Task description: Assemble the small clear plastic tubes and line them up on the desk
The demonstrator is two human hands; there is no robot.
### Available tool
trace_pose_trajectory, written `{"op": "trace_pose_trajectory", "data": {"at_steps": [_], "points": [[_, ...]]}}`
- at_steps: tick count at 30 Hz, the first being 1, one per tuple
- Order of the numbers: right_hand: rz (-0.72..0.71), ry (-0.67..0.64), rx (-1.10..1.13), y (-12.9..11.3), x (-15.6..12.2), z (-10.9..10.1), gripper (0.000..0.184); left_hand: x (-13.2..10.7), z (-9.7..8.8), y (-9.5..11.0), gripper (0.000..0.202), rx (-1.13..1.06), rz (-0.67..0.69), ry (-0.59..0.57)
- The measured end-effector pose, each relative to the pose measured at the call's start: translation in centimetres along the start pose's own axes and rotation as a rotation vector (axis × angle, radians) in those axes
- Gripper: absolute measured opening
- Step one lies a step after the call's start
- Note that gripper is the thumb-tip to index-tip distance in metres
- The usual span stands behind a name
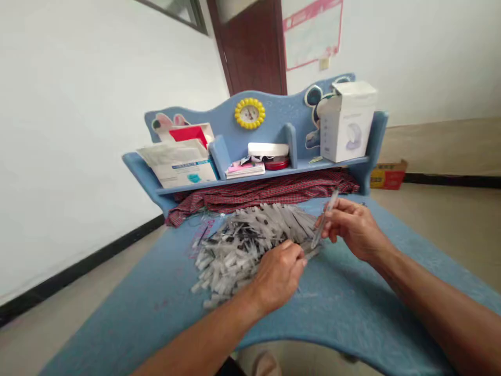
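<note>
A large heap of whitish translucent plastic tubes [230, 261], some with dark parts among them, lies on the blue desk [352, 308]. My right hand [354, 224] is raised just right of the heap and pinches one slim clear tube [325, 219], tilted with its upper end to the right. At the heap's front right edge, my left hand [279, 271] rests low with curled fingers. Its fingertips are mostly hidden, so I cannot make out what they hold.
A blue shelf [258, 177] runs along the back, over a bunched red checked cloth [250, 193]. It carries a white box [348, 125], a flat carton [188, 169], booklets [245, 170] and a red round tin [276, 163]. A yellow flower-shaped dial [249, 113] is on its backboard.
</note>
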State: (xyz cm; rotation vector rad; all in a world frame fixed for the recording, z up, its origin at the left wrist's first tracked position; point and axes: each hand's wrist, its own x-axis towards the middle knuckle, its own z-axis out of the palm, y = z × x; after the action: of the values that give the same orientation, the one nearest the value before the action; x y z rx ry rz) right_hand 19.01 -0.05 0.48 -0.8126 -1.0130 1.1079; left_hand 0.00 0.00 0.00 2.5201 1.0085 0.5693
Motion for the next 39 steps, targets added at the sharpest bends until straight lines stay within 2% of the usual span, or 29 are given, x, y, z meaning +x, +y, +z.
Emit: {"op": "trace_pose_trajectory", "data": {"at_steps": [4, 9, 17, 26, 33, 39], "points": [[-0.031, -0.018, -0.018, -0.1, -0.2, 0.1, 0.018, -0.3, -0.2, 0.1, 0.014, -0.11, -0.076, 0.072], [-0.027, -0.043, -0.023, 0.1, -0.5, 0.5, 0.017, -0.7, -0.1, -0.3, 0.016, -0.301, -0.157, 0.031], [-0.038, -0.045, -0.018, 0.0, -0.1, 0.0, 0.016, -0.4, 0.2, -0.5, 0.011, -0.41, -0.197, 0.071], [0.006, -0.161, -0.091, 0.6, -0.6, 0.5, 0.017, -0.6, 0.5, -0.2, 0.016, -0.486, -0.195, 0.042], [-0.07, -0.23, -0.204, 0.2, -1.2, 0.7, 0.016, -0.6, 0.5, 0.1, 0.013, -0.341, -0.11, -0.026], [-0.189, -0.305, -0.422, -0.3, -2.3, 1.2, 0.009, -0.5, 0.8, 0.5, 0.011, -0.229, -0.049, 0.01]]}}
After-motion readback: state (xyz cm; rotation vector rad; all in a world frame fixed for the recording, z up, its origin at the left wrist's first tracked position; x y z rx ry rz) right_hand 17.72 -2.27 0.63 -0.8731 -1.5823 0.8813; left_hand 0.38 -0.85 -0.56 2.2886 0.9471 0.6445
